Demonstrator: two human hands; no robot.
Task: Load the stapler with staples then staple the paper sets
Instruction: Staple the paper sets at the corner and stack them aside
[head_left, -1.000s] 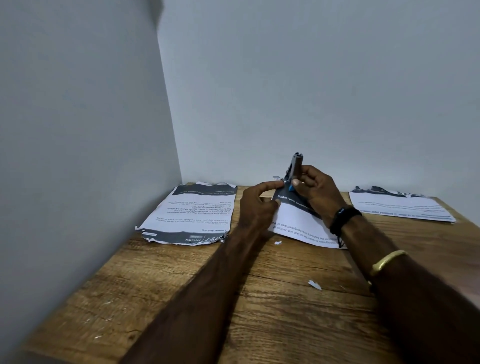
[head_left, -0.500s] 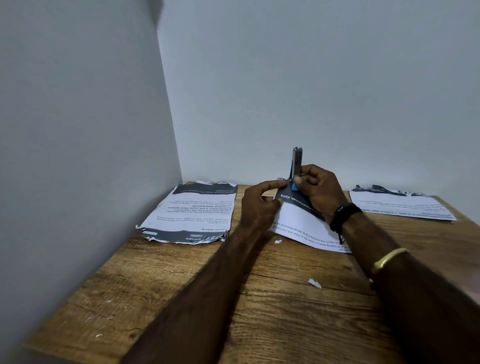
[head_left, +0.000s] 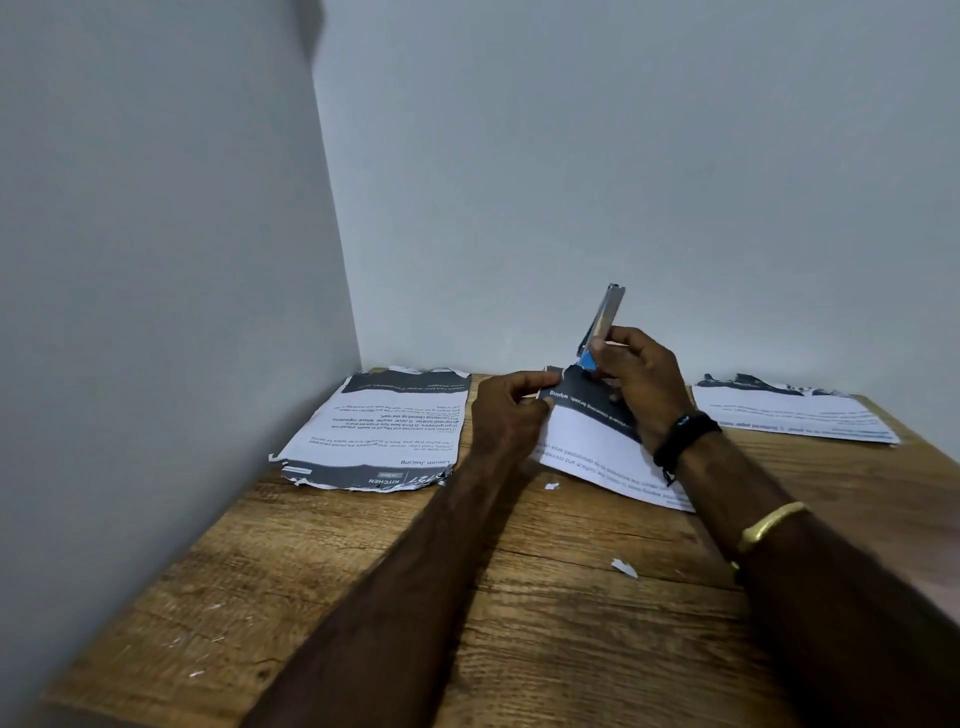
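While my left hand pinches a corner of the paper set, my right hand, fingers clamped round the stapler, has tipped it rightward; stapling looks imminent.

Single head-worn wide-angle view, set close above the near edge of a wooden table, facing forward and down across it toward the corner where two pale walls meet.
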